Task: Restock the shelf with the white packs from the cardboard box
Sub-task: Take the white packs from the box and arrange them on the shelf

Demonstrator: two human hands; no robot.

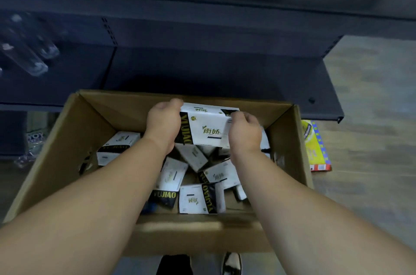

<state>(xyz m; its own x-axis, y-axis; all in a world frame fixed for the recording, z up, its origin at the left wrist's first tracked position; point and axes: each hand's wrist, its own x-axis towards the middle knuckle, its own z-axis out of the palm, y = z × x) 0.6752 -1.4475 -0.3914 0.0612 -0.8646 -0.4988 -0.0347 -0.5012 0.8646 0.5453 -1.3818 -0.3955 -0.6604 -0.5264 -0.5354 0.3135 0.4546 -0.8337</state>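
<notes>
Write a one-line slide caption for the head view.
Both hands, left hand and right hand, hold one white pack above the open cardboard box before a dark shelf.

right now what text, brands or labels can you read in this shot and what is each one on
"YUJIAO": black side band of the white pack held by the left hand and right hand.
"雨娇": green script on that pack's white face.
"YUJIAO": black band of a loose pack in the cardboard box.
"YUJIAO": band of another loose pack.
Small print on the packs, the yellow package and the wrapped goods under the shelf: too blurred to read.
</notes>
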